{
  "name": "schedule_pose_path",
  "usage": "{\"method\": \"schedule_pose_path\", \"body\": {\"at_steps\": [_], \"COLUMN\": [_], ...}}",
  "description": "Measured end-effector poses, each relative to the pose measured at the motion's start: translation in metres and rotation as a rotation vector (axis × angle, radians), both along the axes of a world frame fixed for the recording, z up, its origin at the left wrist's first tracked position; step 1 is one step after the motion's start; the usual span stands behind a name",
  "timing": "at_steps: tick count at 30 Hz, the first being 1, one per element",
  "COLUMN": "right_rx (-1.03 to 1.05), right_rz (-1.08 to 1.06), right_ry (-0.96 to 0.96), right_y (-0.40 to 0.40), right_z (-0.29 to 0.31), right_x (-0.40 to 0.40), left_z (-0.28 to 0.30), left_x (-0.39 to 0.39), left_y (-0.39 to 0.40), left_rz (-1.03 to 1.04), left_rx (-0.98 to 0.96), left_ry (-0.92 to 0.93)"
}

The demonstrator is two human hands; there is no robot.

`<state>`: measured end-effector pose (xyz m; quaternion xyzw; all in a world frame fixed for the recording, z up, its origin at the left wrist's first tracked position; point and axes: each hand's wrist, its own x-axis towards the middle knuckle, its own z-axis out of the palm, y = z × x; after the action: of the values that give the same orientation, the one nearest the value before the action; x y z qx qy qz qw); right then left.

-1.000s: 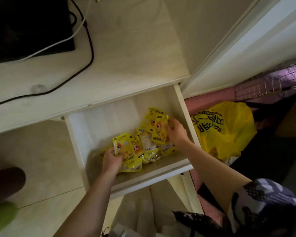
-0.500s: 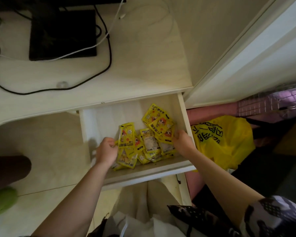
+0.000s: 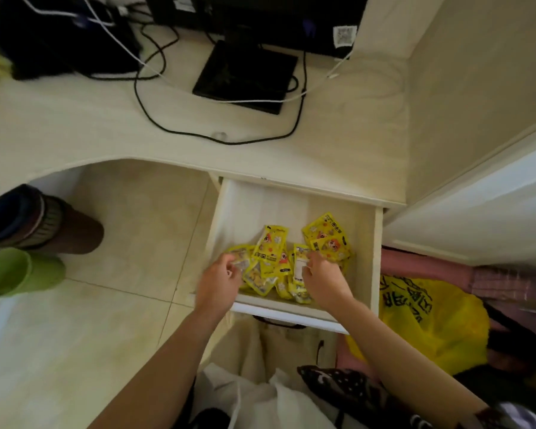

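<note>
An open white drawer under the desk holds several yellow snack packets heaped toward its front. My left hand is at the left end of the heap, fingers curled round the edge of a packet. My right hand is in the middle of the heap, fingertips pinching an upright packet with a white label. Another packet stands tilted between my hands.
The pale desk top carries a black monitor base and black and white cables. A brown cup and a green cup lie on the tiled floor at left. A yellow plastic bag sits right of the drawer.
The view has tilted up, showing more desk and floor. My right hand moved from the heap's right side to its middle and took a packet. My left hand stays at the left end.
</note>
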<state>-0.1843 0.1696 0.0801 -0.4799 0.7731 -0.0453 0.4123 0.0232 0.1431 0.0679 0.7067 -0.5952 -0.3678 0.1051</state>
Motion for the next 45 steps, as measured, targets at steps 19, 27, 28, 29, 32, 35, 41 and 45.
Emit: {"method": "schedule_pose_path", "body": {"at_steps": [19,27,28,29,32,35,41,45], "right_rx": [-0.12,-0.203,-0.207,-0.214,-0.24,-0.268,-0.328,-0.342], "right_rz": [0.723,0.897,0.904,0.909,0.917,0.927,0.929,0.957], "right_ry": [0.032,0.059,0.056,0.056,0.067,0.07,0.095,0.109], "right_y": [-0.05,-0.076,-0.08,-0.085,-0.102,-0.127,-0.191,-0.241], "right_z": [0.025,0.034,0.036,0.037,0.04,0.044,0.047,0.045], "right_x": [0.214,0.342,0.357,0.372,0.409,0.443,0.499,0.529], "left_z": [0.026,0.032,0.033,0.034,0.036,0.039,0.038,0.04], "left_x": [0.181,0.313,0.329,0.343,0.38,0.411,0.461,0.489], "left_y": [0.054,0.053,0.051,0.048,0.035,0.018,-0.035,-0.084], "left_rz": [0.286,0.333,0.337,0.344,0.381,0.407,0.436,0.467], "left_rx": [-0.071,-0.057,-0.059,-0.064,-0.073,-0.075,-0.102,-0.114], "left_ry": [-0.266,-0.338,-0.345,-0.351,-0.356,-0.358,-0.361,-0.376]}}
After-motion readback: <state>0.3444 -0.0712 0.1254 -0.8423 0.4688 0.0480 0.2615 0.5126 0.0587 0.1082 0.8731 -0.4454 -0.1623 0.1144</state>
